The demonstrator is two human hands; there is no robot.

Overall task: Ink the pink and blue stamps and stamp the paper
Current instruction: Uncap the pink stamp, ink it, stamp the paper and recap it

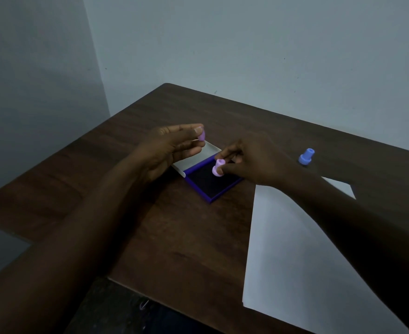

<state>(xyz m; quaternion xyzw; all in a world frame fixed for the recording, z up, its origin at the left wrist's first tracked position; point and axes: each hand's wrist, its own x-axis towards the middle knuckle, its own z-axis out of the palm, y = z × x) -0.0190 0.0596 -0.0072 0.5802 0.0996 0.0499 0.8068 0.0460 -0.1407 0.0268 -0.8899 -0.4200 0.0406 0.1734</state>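
My right hand (251, 162) pinches the pink stamp (218, 168) and holds it tilted over the dark pad of the open blue ink pad (210, 186); whether it touches the pad I cannot tell. My left hand (172, 148) holds a small pink cap (201, 136) between thumb and fingertips, above the ink pad's white lid (208, 150). The blue stamp (306, 156) stands upright on the table to the right, apart from both hands. A white sheet of paper (295, 261) lies at the right, partly covered by my right forearm.
Everything sits on a dark brown wooden table (138, 225) pushed into a corner of grey walls. The table's near edge runs across the lower left, with dark floor below it.
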